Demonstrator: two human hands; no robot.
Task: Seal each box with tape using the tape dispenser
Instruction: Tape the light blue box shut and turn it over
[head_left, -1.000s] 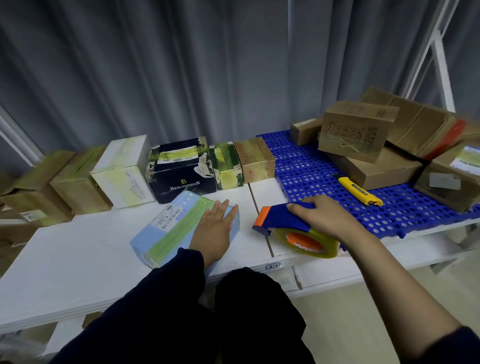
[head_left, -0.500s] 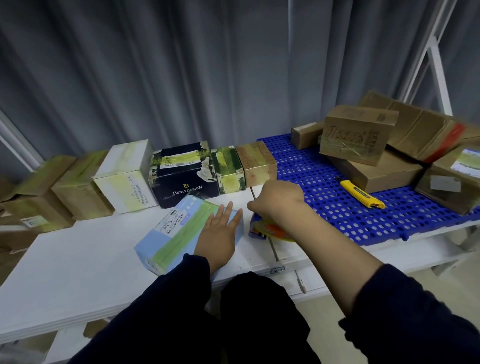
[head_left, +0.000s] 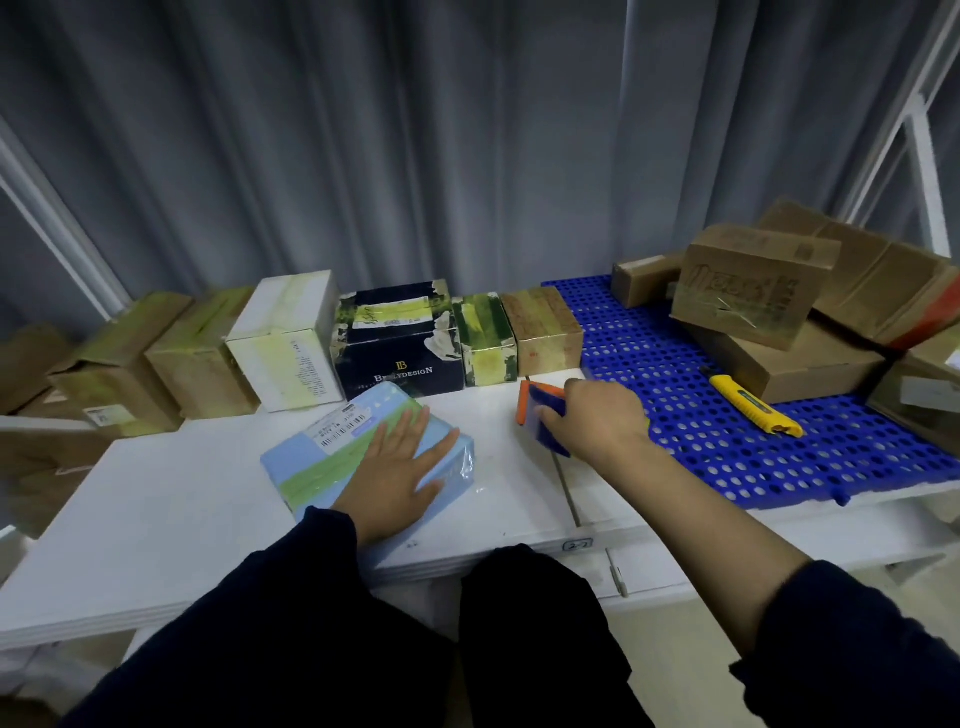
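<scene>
Now left hand (head_left: 399, 470) lies flat on blue box (head_left: 319, 460) — right hand (head_left: 592, 422) grips tape dispenser (head_left: 544, 404) nearby.

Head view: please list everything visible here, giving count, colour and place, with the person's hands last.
light blue box: one, light blue with a green tape strip, near the table's front
tape dispenser: one, blue and orange, right of that box
back-row boxes: at least six, brown, white, dark and green-streaked, along the table's far edge
brown cartons: at least five, brown, piled on the mat's right
utility knife: one, yellow, on the mat
perforated mat: one, blue, right side
table: one, white
curtain: grey, behind everything
left hand: flat on the light blue box
right hand: grips the tape dispenser
</scene>
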